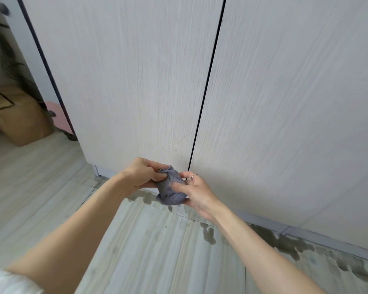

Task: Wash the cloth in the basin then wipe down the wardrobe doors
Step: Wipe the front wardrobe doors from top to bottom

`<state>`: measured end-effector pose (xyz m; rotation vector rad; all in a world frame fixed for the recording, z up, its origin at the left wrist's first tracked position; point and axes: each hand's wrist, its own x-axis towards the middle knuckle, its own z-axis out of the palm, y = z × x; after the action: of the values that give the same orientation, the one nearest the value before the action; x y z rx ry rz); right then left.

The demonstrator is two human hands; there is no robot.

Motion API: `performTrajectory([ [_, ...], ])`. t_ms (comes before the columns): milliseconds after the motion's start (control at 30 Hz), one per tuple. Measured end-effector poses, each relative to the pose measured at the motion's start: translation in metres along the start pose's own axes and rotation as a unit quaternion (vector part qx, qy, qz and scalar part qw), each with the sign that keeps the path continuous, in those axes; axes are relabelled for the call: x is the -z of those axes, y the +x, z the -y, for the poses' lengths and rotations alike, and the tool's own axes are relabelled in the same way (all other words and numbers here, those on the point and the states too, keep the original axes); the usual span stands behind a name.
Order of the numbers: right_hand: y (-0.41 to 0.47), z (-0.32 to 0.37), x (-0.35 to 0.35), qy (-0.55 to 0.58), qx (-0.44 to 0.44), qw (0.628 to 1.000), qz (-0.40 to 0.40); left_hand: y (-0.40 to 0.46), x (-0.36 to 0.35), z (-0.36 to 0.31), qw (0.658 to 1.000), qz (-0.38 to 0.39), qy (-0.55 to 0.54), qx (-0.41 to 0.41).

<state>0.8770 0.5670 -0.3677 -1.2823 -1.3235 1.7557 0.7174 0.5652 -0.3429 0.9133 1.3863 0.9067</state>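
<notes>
Both hands hold the bunched grey cloth (171, 185) low before the wardrobe doors (136, 81): left hand (143, 174) pinching its top, right hand (194, 193) cupping its side. It looks soft, wet, light; best gripped spread flat.

The cloth (172, 187) is a dusky blue-grey, speckled where its nap shows. The wardrobe doors (285, 102) are pale off-white with a fine, streaky wood grain — a thin black gap (208, 81) runs between them. The floor (147, 251) is light grey-beige in plank-like stripes, blotched with dark wet patches (285, 245) — a silver ring (194, 176) glints, and the sleeve (6, 282) is white
</notes>
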Motion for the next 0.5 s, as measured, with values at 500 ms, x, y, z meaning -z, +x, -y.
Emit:
performTrajectory([
  [500, -0.023, 0.195, -0.011, -0.533, 0.544, 0.564, -0.318, -0.020, 0.027, -0.124, 0.869, -0.335, 0.083, -0.354],
])
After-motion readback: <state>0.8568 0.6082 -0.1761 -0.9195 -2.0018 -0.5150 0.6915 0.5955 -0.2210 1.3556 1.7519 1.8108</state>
